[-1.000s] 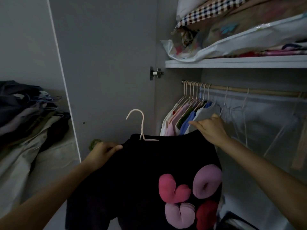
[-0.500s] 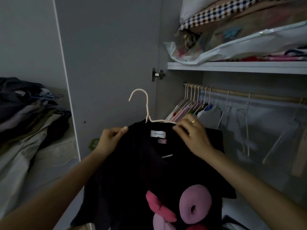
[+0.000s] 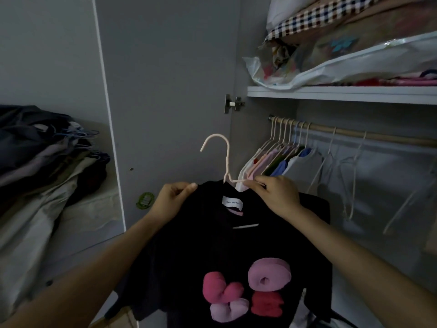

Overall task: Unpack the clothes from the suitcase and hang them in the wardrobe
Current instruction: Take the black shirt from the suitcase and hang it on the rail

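Black top [image 3: 212, 245] fills the lower centre of the frame, held up in front of the open wardrobe, clear of the rail. Fabric is very dark, almost featureless in the low light; a small white neck label [image 3: 232, 203] with unreadable print sits inside the collar, a pink tag just under it. Lower front carries four puffy raised shapes [image 3: 246, 290]: a hot-pink one at left, a lilac ring at upper right, a red block below that, a pale lilac curl at the bottom. Pale pink wire hanger [image 3: 225, 159] is threaded into the neck; its hook rises above the collar at centre frame, open end facing left. Left hand [image 3: 171, 201] grips the top's left shoulder, fingers curled and pinching the cloth against the thumb. Right hand [image 3: 276, 195] is at the right of the collar, fingers pressed together, pinching the hanger's right arm where it leaves the neck. Wooden rail [image 3: 378, 136] runs across the right of the frame under a white shelf [image 3: 343, 94]; a bunch of hung clothes [image 3: 279, 162] in pink, green, blue and white crowds its left end, with a few bare hangers [image 3: 350, 176] further right. Bagged bedding [image 3: 343, 43] sits on the shelf. A heap of clothes [image 3: 42, 166] lies at left.
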